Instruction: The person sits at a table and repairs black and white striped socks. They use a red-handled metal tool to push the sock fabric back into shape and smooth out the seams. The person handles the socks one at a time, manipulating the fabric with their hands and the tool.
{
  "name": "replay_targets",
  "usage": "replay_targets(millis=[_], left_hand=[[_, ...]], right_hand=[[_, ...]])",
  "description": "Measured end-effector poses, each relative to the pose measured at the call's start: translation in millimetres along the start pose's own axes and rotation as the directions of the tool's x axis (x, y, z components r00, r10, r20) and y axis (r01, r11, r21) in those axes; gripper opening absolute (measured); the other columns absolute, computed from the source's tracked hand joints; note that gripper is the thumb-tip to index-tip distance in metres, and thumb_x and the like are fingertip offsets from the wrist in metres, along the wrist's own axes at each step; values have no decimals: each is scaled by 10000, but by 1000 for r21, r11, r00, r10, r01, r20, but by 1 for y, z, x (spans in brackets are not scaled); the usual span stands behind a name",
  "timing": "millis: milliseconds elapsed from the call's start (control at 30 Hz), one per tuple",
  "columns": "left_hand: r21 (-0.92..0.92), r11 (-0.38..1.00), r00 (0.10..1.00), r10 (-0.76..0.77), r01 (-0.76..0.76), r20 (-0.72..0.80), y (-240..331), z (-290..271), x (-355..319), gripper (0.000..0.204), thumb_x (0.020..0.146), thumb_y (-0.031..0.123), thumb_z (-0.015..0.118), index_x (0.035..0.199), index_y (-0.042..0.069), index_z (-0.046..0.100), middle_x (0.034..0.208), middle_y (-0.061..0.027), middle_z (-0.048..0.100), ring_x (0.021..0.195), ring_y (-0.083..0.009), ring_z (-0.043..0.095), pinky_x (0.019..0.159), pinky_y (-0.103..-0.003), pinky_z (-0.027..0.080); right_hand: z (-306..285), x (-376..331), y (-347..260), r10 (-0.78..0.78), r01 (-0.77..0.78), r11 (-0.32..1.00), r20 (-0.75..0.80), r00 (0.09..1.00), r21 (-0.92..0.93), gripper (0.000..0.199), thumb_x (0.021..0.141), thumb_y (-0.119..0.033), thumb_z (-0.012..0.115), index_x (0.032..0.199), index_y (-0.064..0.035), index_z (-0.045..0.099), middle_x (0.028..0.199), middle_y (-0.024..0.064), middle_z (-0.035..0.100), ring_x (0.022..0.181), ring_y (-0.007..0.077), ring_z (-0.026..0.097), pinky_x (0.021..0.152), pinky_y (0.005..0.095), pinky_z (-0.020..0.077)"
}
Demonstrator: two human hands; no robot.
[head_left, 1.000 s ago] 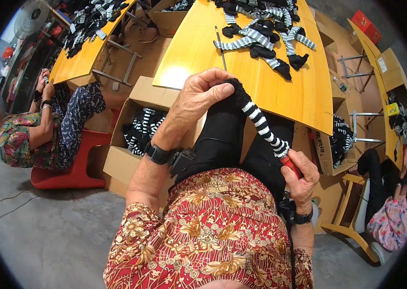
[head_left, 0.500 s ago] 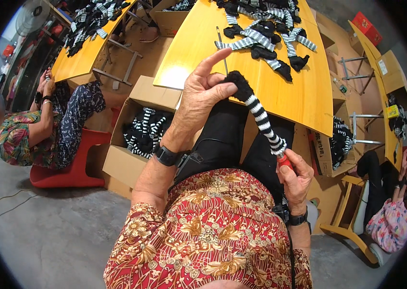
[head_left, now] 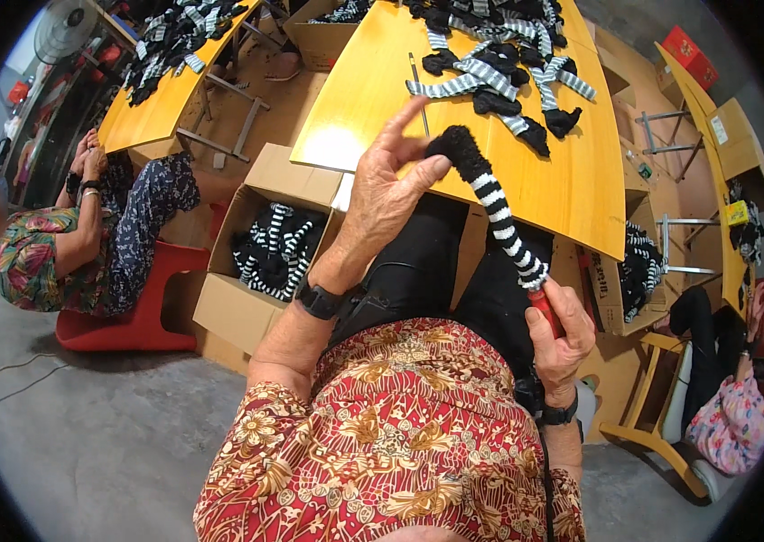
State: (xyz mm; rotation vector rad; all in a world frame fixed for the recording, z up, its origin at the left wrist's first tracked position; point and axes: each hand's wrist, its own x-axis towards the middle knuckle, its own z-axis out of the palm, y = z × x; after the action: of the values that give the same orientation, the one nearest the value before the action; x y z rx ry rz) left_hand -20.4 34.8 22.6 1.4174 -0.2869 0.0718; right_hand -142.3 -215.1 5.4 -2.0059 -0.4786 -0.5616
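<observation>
A black-and-white striped knitted sock with a fuzzy black end stretches between my hands, bent near its top. My right hand is closed around a red handle at the sock's lower opening; whatever continues inside is hidden by the knit. By the black end is my left hand, with its index finger stretched out and blurred and its thumb at the fabric's edge. Beyond it, a thin dark rod lies on the yellow table, beside a heap of grey-striped and black socks.
To the left stands an open cardboard box holding striped socks. Another box is at the right under the table. A person sits on a red chair at left; another person is at far right.
My right hand has shifted slightly right and down with the handle. The sock's black end has moved up and right; my left fingers have loosened from it.
</observation>
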Motion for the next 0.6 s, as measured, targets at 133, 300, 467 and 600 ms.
replay_targets(millis=[133, 300, 467, 600], left_hand=[[-235, 967, 995, -102, 95, -18, 2, 2, -7, 539, 957, 291, 589, 1390, 14, 425, 1250, -132, 590, 1040, -199, 633, 917, -325, 495], [-468, 864, 979, -206, 187, 12, 0, 12, -8, 454, 964, 243, 577, 1313, -31, 483, 1202, -148, 619, 1015, -210, 653, 870, -300, 523], [-633, 769, 974, -200, 91, -104, -12, 23, -4, 386, 974, 187, 552, 1293, -25, 504, 1197, -129, 630, 1037, -197, 647, 873, -309, 532], [-539, 820, 967, -253, 194, -36, -16, 33, -9, 362, 972, 170, 553, 1285, -7, 518, 1187, -105, 642, 1067, -171, 633, 885, -311, 531]], right_hand=[[0, 6, -5, -181, 190, 944, 59, 982, -269, 473, 708, 48, 725, 1170, -19, 648, 824, 88, 597, 650, 206, 583, 567, 296, 491], [13, -2, -1, -224, 257, 908, 136, 965, -330, 472, 718, 26, 733, 1178, -14, 637, 815, 80, 574, 645, 205, 576, 548, 303, 483], [17, -7, -7, 143, -141, 989, 75, 987, -37, 416, 794, 8, 670, 1205, 12, 604, 836, 119, 614, 710, 200, 605, 639, 295, 492], [20, -15, 2, 347, -354, 924, 69, 935, 144, 360, 870, -74, 638, 1214, 20, 592, 988, 139, 667, 875, 184, 638, 791, 292, 492]])
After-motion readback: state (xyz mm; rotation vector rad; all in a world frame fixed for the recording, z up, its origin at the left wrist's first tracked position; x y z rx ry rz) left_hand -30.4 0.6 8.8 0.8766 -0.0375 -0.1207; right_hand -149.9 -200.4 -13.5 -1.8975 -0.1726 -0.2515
